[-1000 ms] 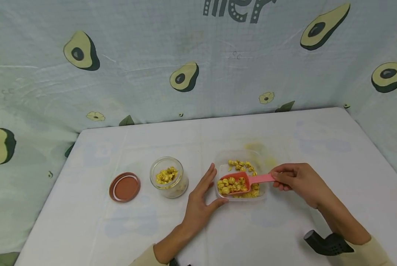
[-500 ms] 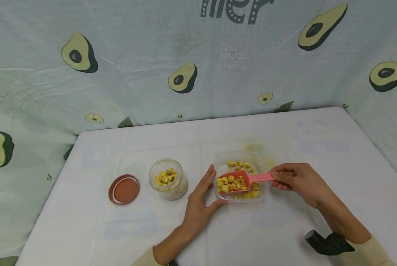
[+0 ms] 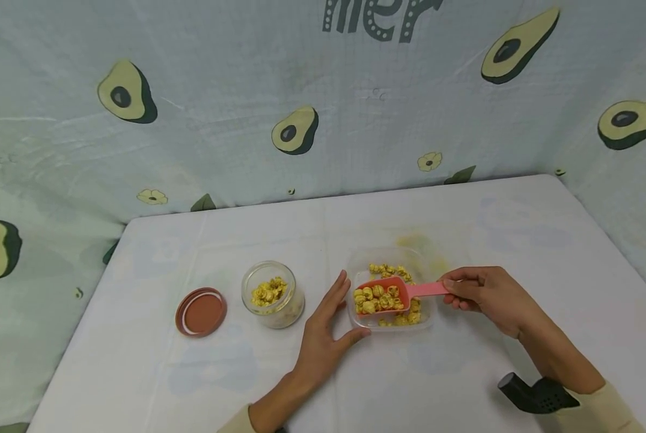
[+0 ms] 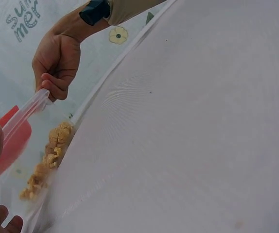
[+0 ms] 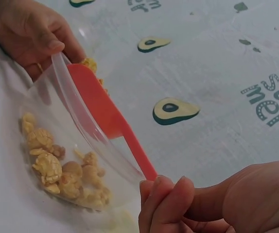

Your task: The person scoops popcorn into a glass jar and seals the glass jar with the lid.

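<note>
the light is soft and even, bright without being harsh, and seems to fall from overhead. shadows are faint: a pale smudge lies under the left hand (image 3: 323, 337) on the table (image 3: 463, 222). the avocado-print cloth (image 3: 301, 120) looks a little washed out and greenish. the head view bends at its edges. the left wrist view is blurred up close, the table there nearly blown white. the clear tub (image 5: 88, 145) catches small glints.
</note>
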`<state>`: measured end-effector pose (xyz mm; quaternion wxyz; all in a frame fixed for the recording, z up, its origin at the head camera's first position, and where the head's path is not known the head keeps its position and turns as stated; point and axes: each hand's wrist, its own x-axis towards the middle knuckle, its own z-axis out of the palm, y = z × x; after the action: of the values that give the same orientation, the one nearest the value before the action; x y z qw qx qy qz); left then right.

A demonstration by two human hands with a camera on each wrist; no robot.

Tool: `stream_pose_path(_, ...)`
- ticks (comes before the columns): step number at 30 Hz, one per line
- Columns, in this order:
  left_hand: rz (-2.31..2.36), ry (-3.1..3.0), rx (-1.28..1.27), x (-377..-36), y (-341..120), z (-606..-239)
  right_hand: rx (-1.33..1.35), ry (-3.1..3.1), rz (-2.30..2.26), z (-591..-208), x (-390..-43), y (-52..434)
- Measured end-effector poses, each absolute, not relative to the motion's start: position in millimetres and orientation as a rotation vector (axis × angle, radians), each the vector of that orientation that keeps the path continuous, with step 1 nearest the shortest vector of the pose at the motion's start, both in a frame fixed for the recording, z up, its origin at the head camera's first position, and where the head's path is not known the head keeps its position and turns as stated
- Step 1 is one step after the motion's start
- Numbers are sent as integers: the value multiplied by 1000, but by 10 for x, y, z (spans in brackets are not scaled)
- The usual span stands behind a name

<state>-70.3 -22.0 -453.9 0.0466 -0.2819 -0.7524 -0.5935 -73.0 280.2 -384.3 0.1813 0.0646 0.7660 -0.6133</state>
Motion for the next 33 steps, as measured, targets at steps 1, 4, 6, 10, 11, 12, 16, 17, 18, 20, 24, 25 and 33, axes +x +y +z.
stream_pose_path(1, -1819, -2298, -850, -699, -227, -4540, 180, 2160, -1732, -3841, -734, 2805)
stream_pose_path(4, -1838, -2293, -829, -691, -243, -4543, 180, 2166, -1724, -3833, -743, 2824)
stream_pose_path(6, -1856, -2289, -816, -690, -246, -4542, 192, 2176, -1722, -3822, -742, 2843)
stream_pose_path(10, -1864, -2277, -816, -680, -241, -4520, 194, 2187, -1735, -3784, -731, 2906)
stream_pose_path(11, -1866, -2279, -817, -676, -237, -4503, 192, 2192, -1742, -3770, -727, 2923)
stream_pose_path(12, -1861, -2286, -820, -669, -234, -4477, 188, 2195, -1749, -3756, -725, 2939)
stream_pose_path(16, -1837, -2351, -828, -597, -244, -4258, 180, 2201, -1779, -3696, -721, 2989)
stream_pose_path(17, -1835, -2377, -819, -566, -257, -4190, 176, 2206, -1784, -3681, -724, 2993)
stream_pose_path(18, -1834, -2397, -809, -532, -274, -4125, 175, 2204, -1791, -3666, -730, 2992)
stream_pose_path(20, -1815, -2419, -802, -457, -324, -4017, 169, 2202, -1800, -3631, -750, 2976)
stream_pose_path(24, -1778, -2367, -812, -327, -455, -3908, 141, 2215, -1802, -3536, -821, 2881)
stream_pose_path(25, -1770, -2332, -819, -297, -495, -3892, 132, 2218, -1799, -3509, -842, 2849)
stream_pose_path(33, -1789, -1834, -902, -241, -848, -3840, 94, 2225, -1801, -3320, -971, 2600)
